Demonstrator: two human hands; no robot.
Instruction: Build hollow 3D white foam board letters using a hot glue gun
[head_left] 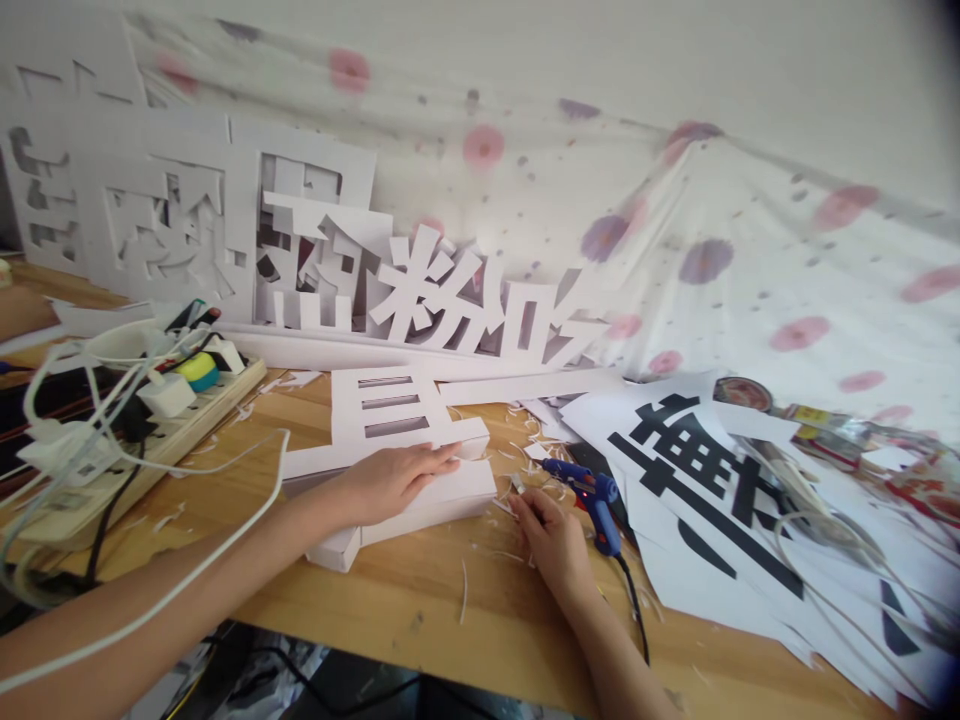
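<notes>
A white cut-out character (345, 428) with several slots and raised box-like sides lies on the wooden table (420, 600). Across its near part my left hand (394, 482) rests with the fingers stretched out flat, holding nothing. To the right of the character, my right hand (553, 540) is closed in a pinch low over the table. A small pale grey thing (517, 484) shows at its fingertips, too small to name. Just beyond that hand lies a blue glue gun (592, 490), its nozzle pointing left and its black cord trailing toward me.
White cut-out characters (427, 295) and pierced boards (180, 220) lean against the flowered curtain (660, 220). Power strips (142, 460) with tangled white cables lie left, one cable passing over my left arm. Printed paper sheets (675, 520) cover the right side. Thin white scraps (463, 590) litter the table.
</notes>
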